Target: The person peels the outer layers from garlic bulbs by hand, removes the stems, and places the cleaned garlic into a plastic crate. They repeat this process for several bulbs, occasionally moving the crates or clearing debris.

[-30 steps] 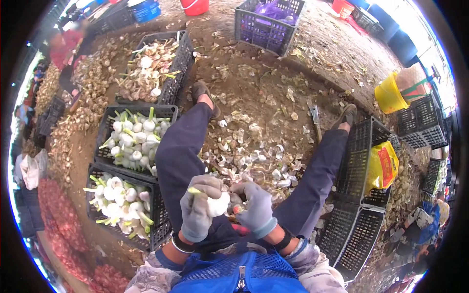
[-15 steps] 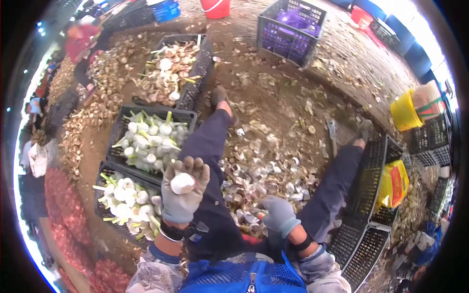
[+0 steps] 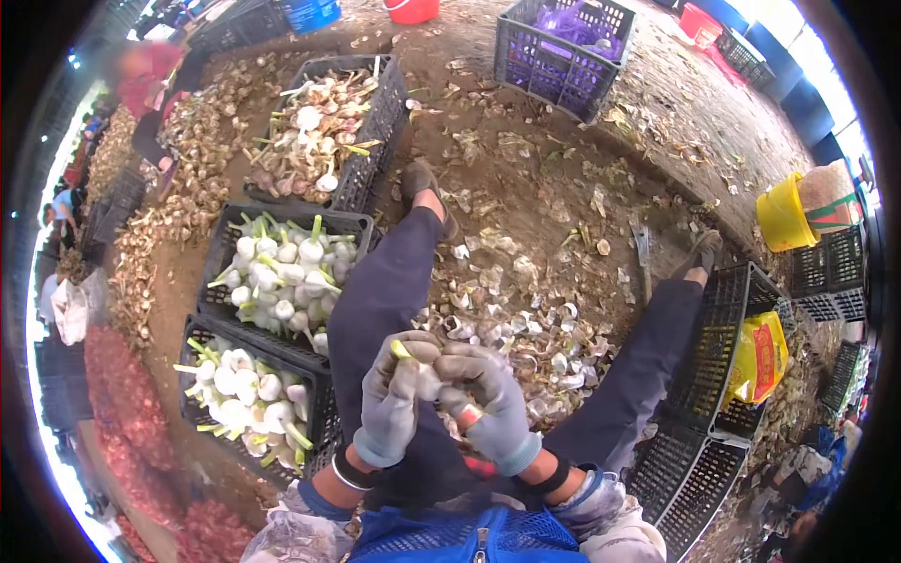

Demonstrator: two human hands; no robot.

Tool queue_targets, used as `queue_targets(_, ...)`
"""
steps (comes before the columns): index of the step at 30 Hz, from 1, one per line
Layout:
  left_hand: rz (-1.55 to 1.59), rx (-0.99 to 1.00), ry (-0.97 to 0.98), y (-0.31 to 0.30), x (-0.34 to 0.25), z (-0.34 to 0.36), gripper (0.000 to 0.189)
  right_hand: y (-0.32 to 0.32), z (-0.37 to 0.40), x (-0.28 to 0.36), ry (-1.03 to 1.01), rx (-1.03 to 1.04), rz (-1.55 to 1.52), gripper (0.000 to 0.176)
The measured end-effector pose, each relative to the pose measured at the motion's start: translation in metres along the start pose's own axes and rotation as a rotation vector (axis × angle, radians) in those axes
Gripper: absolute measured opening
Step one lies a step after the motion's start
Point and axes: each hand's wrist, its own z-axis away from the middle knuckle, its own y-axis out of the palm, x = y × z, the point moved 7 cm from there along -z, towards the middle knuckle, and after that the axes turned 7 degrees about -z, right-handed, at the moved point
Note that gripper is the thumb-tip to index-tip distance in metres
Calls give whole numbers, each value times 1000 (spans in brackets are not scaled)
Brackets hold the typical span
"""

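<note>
My gloved left hand is closed around a garlic bulb above my lap, its greenish-yellow stem end poking up between thumb and fingers. From the other side, my gloved right hand meets it, fingers curled against the same bulb. A small pinkish-red patch shows at the right thumb; I cannot tell whether it is a tool or tape. Left of my leg, a black crate of cleaned white garlic stands beside a nearer crate of cleaned garlic. Papery garlic skins litter the ground between my legs.
Farther off is a crate of unpeeled garlic. A crate with purple net bags stands at the back. At right are empty black crates, a yellow bag and a yellow bucket. Red net sacks lie left; a person sits beyond.
The left hand was palm up with the bulb resting on it; it has moved right and closed around it. The right hand has moved up and left to meet the bulb.
</note>
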Motion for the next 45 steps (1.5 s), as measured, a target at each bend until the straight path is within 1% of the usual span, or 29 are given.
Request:
queue_targets(2, -40, -27, 44, -3, 1, 2, 24, -2, 12, -26, 410, -31, -486, 25)
queue_targets(3, -180, -32, 83, -3, 1, 4, 21, -6, 9, -12, 482, -69, -443, 20)
queue_targets(7, -319, 38, 268, 9, -8, 7, 21, 0, 13, -14, 422, -58, -282, 24)
queue_targets(10, -296, 28, 259, 5, -10, 8, 22, -8, 16, -26, 536, -5, -518, 28)
queue_targets(11, -339, 18, 266, 3, -11, 9, 22, -8, 19, -32, 642, -73, -672, 27)
queue_targets(14, -434, 8, 374, 10, -17, 8, 23, -5, 17, -7, 351, -130, -297, 26)
queue_targets(15, -456, 2, 397, 12, -18, 8, 23, -4, 8, 31, -112, -66, 328, 23)
queue_targets(18, -342, -44, 313, 7, -10, 6, 20, -6, 9, 26, -156, -113, 384, 21)
queue_targets(20, -78, -90, 121, -7, 9, 0, 15, -12, 5, 4, -6, -147, 369, 14)
queue_targets(23, 246, -186, 226, -37, -12, -27, 23, -45, 8, -60, 162, -88, 526, 18)
queue_targets(24, 146, -241, 314, -57, -28, -37, 27, -60, 11, -84, 191, -24, 637, 25)
queue_targets(25, -358, -269, 414, -76, -49, -44, 26, -78, 13, -107, 225, 36, 730, 30)
queue_targets(26, -1153, -458, 476, -94, -70, -48, 27, -98, 12, -127, 261, 99, 817, 36)
queue_targets(27, -1627, -667, 550, -112, -89, -51, 29, -124, 9, -146, 316, 167, 964, 41)
queue_targets(28, -1527, -755, 562, -149, -94, -64, 30, -155, 5, -166, 373, 240, 1105, 46)
queue_targets(29, -1340, -801, 530, -195, -94, -85, 30, -195, -4, -187, 297, 208, 1174, 46)
queue_targets(30, -1229, -832, 488, -230, -91, -103, 31, -237, -22, -200, 540, 219, 1249, 41)
queue_targets(31, -1279, -804, 452, -254, -79, -120, 32, -276, -38, -189, 509, -12, 1270, 37)
queue_targets(32, -1419, -736, 417, -264, -62, -134, 33, -322, -55, -194, 529, -131, 1399, 38)
queue_targets(33, -1600, -639, 417, -269, -47, -148, 34, -374, -64, -212, 321, -328, 1445, 39)
queue_targets(34, -1885, -433, 428, -259, -11, -157, 36, -400, -75, -191, 463, -499, 1292, 46)
queue_targets(35, -2060, -282, 376, -252, 21, -162, 38, -445, -85, -216, 358, -560, 1481, 55)
queue_targets(36, -2155, -168, 286, -245, 51, -166, 42, -461, -92, -200, 703, -695, 1279, 60)
queue_targets(37, -2157, -194, 180, -234, 54, -170, 41, -470, -100, -193, 705, -705, 1308, 59)
queue_targets(38, -2160, -219, 73, -222, 58, -174, 41, -490, -103, -205, 541, -739, 1321, 61)
queue_targets(39, -2163, -243, -33, -210, 62, -177, 41, -519, -90, -232, 614, -754, 1269, 62)
queue_targets(41, -2426, -156, 125, -246, 101, -169, 41, -517, -99, -243, 788, -767, 1272, 61)
queue_targets(43, -2343, -176, -82, -267, 109, -164, 41, -493, -99, -221, 972, -787, 1412, 57)
queue_targets(45, -2194, -245, -71, -270, 112, -173, 42, -501, -90, -225, 1103, -829, 1492, 51)
